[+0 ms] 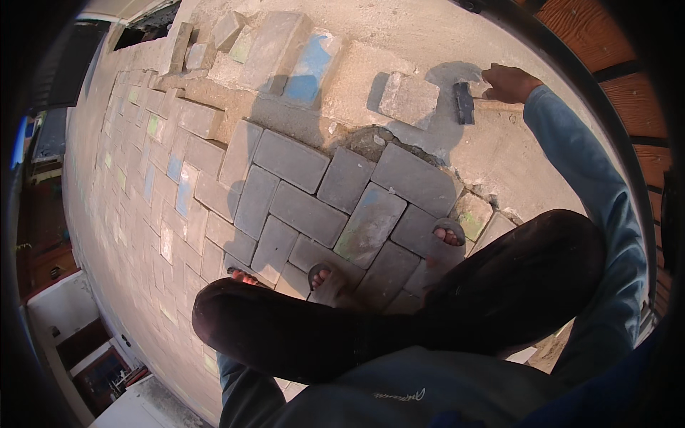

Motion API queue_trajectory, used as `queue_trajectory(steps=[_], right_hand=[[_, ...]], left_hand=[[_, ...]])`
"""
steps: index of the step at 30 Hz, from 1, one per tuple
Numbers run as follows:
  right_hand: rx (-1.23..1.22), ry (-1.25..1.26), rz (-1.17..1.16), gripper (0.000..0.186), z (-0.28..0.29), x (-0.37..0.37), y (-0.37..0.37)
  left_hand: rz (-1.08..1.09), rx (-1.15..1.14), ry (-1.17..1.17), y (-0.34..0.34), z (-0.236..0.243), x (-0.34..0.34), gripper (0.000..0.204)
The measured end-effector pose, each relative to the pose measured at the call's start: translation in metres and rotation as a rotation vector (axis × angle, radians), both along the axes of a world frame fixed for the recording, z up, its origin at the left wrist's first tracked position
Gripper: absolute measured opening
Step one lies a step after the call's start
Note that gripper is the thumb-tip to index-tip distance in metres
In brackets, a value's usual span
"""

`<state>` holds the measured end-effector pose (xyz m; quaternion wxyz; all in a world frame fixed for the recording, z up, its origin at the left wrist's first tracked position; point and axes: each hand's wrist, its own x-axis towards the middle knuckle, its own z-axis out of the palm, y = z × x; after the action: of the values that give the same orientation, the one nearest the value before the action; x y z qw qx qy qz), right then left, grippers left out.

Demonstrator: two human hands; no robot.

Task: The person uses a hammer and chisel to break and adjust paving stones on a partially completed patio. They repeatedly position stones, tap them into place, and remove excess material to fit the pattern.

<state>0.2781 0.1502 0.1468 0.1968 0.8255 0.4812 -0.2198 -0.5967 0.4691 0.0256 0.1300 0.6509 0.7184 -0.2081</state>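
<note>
My right hand (pixel 508 83) reaches out at the far right, close over a hammer with a dark block-shaped head (pixel 464 104) and a light wooden handle (pixel 497 105). The hammer lies on the sand; thumb and fingers look apart beside its handle. Left of the head, a rough square paving block (pixel 408 100) sits on the sand. My left sleeve (pixel 246 385) runs behind my knee, which hides most of that hand. A small red-orange and dark shape (pixel 246 277) shows past the knee; whether it is fingers or a held thing is unclear.
Grey pavers (pixel 292 158) laid in a herringbone pattern spread under my sandalled feet and leftward. Loose blocks, one with blue paint (pixel 308 68), lie along the sand (pixel 371 57) at the far side. A dark-framed wooden gate (pixel 596 32) borders the right.
</note>
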Motion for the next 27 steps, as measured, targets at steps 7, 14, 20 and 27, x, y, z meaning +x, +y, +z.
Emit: queue_trajectory(steps=[7, 14, 20, 27], right_hand=[[0.506, 0.145, 0.083, 0.092, -0.027, -0.103, 0.078], [0.463, -0.247, 0.284, 0.098, -0.071, -0.149, 0.08], [0.445, -0.163, 0.198, 0.098, -0.064, -0.138, 0.071], [0.433, -0.151, 0.186, 0.097, -0.068, -0.135, 0.071]], left_hand=[[-0.461, -0.099, -0.45, 0.11, 0.201, 0.222, 0.039], [-0.833, -0.06, -0.33, -0.01, 0.135, 0.456, 0.045], [-0.727, -0.119, -0.096, -0.088, 0.025, 0.52, 0.056], [-0.732, 0.013, -0.04, -0.104, 0.001, 0.522, 0.06]])
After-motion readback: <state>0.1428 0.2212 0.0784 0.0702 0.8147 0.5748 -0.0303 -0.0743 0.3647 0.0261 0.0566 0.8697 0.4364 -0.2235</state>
